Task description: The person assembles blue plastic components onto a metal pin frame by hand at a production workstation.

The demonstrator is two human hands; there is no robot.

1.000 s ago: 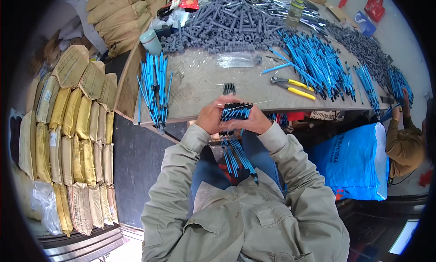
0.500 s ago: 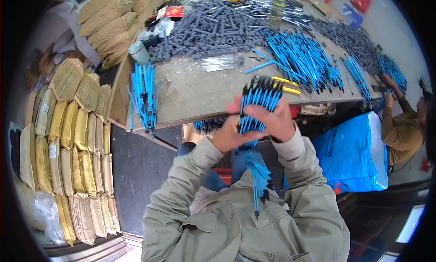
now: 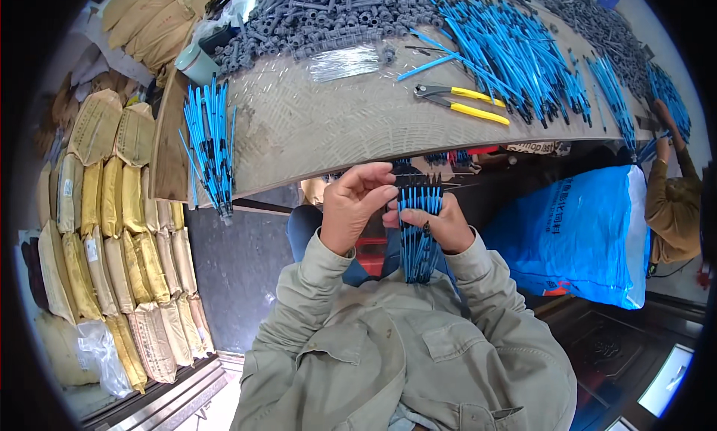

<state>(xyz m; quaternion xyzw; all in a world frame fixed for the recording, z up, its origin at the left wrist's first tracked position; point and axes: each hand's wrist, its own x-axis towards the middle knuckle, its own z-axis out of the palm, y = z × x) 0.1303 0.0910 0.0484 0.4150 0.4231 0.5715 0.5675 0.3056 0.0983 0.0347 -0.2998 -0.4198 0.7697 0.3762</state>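
My right hand is closed round a bundle of thin blue rods with black tips, its thumb across the front. The bundle stands roughly upright in front of my chest, just off the table edge, black tips at the top. Beside those tips, my left hand is raised with fingers loosely curled and thumb apart; nothing shows in it. On the table beyond lie pincers with yellow handles.
The worktable carries a heap of grey plastic fittings, thin silvery wires, a blue rod pile and a smaller bunch. Stacked sacks stand left. A big blue bag and a co-worker are right.
My left hand has come off the bundle and moved left. The bundle has lowered and stands straighter in my right hand. The view has shifted, showing the table higher up.
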